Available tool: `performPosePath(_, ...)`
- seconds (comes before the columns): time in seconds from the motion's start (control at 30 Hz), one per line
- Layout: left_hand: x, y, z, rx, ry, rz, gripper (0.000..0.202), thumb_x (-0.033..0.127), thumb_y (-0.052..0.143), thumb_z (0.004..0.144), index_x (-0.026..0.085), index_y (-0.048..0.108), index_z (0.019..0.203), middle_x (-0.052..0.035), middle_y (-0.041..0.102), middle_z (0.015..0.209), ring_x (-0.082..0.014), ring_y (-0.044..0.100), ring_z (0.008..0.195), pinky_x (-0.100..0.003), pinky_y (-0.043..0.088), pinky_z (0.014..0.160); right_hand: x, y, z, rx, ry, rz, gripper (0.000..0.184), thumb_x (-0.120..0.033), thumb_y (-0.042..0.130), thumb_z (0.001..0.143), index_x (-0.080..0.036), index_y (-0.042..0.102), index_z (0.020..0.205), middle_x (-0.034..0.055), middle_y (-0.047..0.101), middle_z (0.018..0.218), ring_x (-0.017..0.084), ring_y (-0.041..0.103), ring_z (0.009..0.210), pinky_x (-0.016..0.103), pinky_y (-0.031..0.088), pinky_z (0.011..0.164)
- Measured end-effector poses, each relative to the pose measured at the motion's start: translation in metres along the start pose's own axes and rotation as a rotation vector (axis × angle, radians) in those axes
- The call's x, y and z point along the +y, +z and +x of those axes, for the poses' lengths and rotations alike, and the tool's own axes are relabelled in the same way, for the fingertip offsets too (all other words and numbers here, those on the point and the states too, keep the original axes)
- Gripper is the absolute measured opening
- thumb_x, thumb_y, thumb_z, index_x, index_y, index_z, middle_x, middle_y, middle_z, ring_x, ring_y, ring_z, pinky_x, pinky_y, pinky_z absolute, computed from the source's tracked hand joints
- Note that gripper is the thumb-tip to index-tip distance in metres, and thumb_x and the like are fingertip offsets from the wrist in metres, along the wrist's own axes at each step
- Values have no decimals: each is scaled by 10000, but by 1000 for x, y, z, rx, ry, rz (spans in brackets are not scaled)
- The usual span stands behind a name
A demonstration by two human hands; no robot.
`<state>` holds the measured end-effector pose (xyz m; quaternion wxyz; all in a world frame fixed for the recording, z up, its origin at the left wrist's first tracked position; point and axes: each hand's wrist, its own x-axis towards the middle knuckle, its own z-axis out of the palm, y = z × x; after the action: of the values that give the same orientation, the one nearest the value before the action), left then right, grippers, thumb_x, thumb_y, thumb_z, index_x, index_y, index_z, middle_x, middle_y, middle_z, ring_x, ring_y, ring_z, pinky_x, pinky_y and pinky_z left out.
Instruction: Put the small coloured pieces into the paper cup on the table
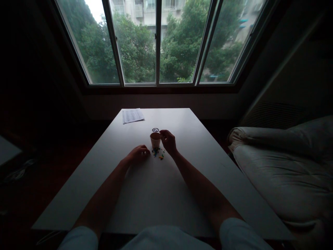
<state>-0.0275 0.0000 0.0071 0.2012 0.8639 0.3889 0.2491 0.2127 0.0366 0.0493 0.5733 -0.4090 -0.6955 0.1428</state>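
A small paper cup (155, 140) stands upright in the middle of a white table (145, 194). Several tiny coloured pieces (157, 152) lie scattered just in front of it. My right hand (168, 141) hovers beside the cup's right rim with thumb and forefinger pinched together; what they hold is too small to name. My left hand (139, 153) rests on the table left of the coloured pieces, fingers curled under. A small round dark object (155, 130) lies just behind the cup.
A printed sheet of paper (133, 115) lies at the table's far left corner. A wide window (158, 41) with trees outside runs along the far wall. A pale sofa or cushion (283, 166) sits to the right of the table. The room is dark.
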Motion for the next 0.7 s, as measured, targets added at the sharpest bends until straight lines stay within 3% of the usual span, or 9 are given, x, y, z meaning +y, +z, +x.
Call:
performPosePath(0.13, 1, 2, 1, 3, -37, -33, 286, 136, 575, 774, 199, 774, 969, -70, 656, 976, -126, 593, 765, -240, 483, 720, 15, -5, -3, -8, 98, -101, 241, -207, 476, 875, -180, 678, 1004, 84, 697, 973, 195, 617, 827, 315, 494, 788)
performPosePath(0.27, 3, 3, 2, 15, -48, -32, 270, 119, 567, 768, 185, 772, 931, -74, 652, 958, -127, 598, 754, -237, 476, 706, 46, -11, -12, -38, 202, -193, 239, -210, 482, 845, -175, 680, 974, 88, 705, 962, 200, 621, 844, 320, 485, 831)
performPosePath(0.43, 8, 5, 4, 29, -69, 37, 245, 112, 546, 775, 180, 754, 888, -73, 656, 943, -127, 593, 739, -243, 470, 707, 85, -17, -18, -85, 445, -260, 263, -260, 489, 844, -196, 681, 1011, 40, 722, 889, 182, 645, 810, 294, 489, 789)
performPosePath(0.7, 11, 13, 3, 95, -104, 91, 186, 155, 540, 821, 180, 715, 877, -58, 642, 921, -124, 573, 725, -239, 451, 692, 89, -6, -23, -253, 326, -358, 173, -264, 570, 857, -219, 719, 934, 35, 741, 908, 177, 660, 839, 274, 470, 782)
